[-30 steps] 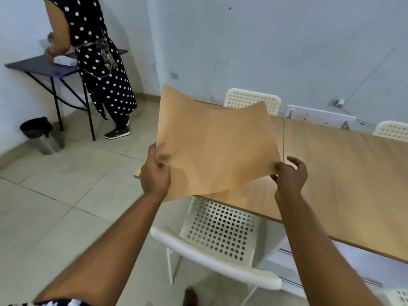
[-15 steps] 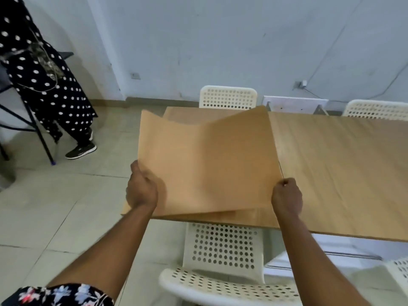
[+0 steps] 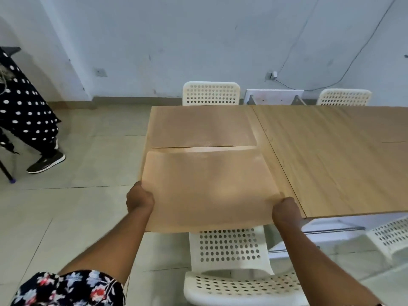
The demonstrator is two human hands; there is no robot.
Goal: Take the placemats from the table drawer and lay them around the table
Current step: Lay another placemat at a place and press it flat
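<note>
I hold a tan paper placemat (image 3: 207, 186) low over the near left end of the wooden table (image 3: 331, 155). My left hand (image 3: 139, 198) grips its near left corner and my right hand (image 3: 286, 210) grips its near right corner. Its near edge hangs past the table's front edge. A second tan placemat (image 3: 202, 125) lies flat on the far left part of the table, just beyond the held one. At the far right edge a thin line on the table may be another mat's edge (image 3: 395, 142).
White perforated chairs stand at the near side (image 3: 229, 261), the far side (image 3: 210, 93) and the far right (image 3: 344, 97); another is at the near right (image 3: 390, 235). A person in a polka-dot dress (image 3: 24, 115) stands at left on the tiled floor. A cable runs along the wall.
I have brought the placemat down from a raised, tilted hold to nearly flat over the table's near left end. My view has swung right and down, revealing the far placemat.
</note>
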